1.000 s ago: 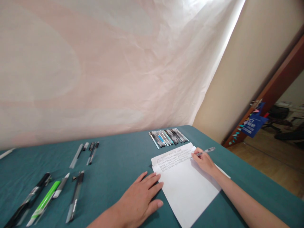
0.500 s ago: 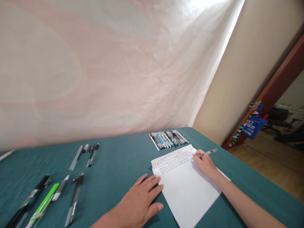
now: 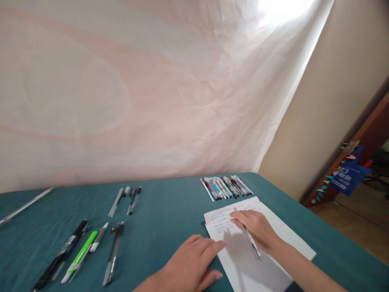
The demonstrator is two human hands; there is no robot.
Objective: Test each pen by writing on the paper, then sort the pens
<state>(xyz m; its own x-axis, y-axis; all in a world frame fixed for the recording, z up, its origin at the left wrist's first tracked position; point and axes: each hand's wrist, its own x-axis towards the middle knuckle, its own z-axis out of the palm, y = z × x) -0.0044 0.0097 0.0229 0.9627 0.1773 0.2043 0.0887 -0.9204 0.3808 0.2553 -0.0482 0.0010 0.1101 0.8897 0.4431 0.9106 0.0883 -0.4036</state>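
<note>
A white sheet of paper with several handwritten lines at its top lies on the teal tablecloth. My right hand rests on the paper, fingers closed around a clear pen whose barrel points back toward me. My left hand lies flat with fingers stretched out, its fingertips on the paper's left edge. It holds nothing.
A row of several pens lies beyond the paper. More pens lie mid-left, and a green pen, black pens and a grey pen at front left. A white sheet hangs behind; a doorway with a blue sign is right.
My right hand has slid left across the paper from its right edge toward the written lines, and the pen has swung to point back at me. The view shifted slightly.
</note>
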